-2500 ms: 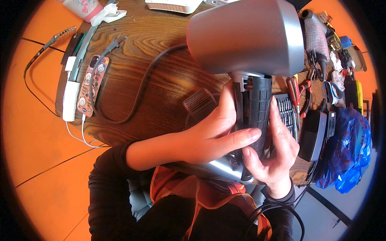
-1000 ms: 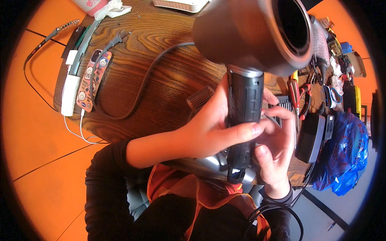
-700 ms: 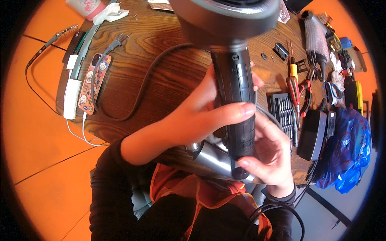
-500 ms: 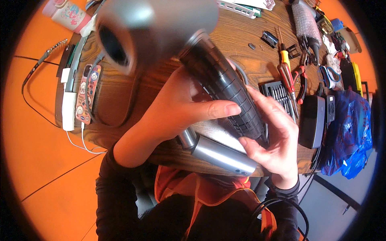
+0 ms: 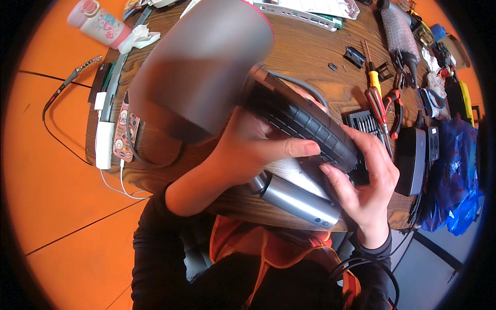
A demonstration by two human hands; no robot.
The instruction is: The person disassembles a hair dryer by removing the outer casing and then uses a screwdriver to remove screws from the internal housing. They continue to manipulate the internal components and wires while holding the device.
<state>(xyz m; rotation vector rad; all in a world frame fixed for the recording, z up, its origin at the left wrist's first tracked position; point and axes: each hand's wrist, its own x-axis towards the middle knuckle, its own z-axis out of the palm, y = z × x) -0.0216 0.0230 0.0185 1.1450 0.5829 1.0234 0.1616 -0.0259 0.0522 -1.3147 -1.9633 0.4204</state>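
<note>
I hold a hair dryer with a large grey head (image 5: 201,77), blurred in places, tilted toward the upper left on its black, ribbed inner handle (image 5: 305,119). My left hand (image 5: 243,150) is wrapped round the handle, its thumb lying across the near side. My right hand (image 5: 367,186) grips the handle's lower end between fingers and thumb. A silver cylindrical casing (image 5: 299,201) lies beneath my hands near the table's front edge, beside other metal parts partly hidden by my left thumb and the handle.
Right: bit case (image 5: 361,120), screwdrivers (image 5: 376,108), pliers (image 5: 396,116), black box (image 5: 411,160), blue bag (image 5: 449,175), bubble-wrapped item (image 5: 398,39). Left: pink-patterned phone (image 5: 124,134), white adapter (image 5: 105,147), soldering iron (image 5: 67,80), bottle (image 5: 101,26). Back: white trays (image 5: 299,13).
The dryer has been turned and tilted from nearly upright, its head swinging down to the left. Both hands have stayed on the handle, and the silver casing below is more exposed.
</note>
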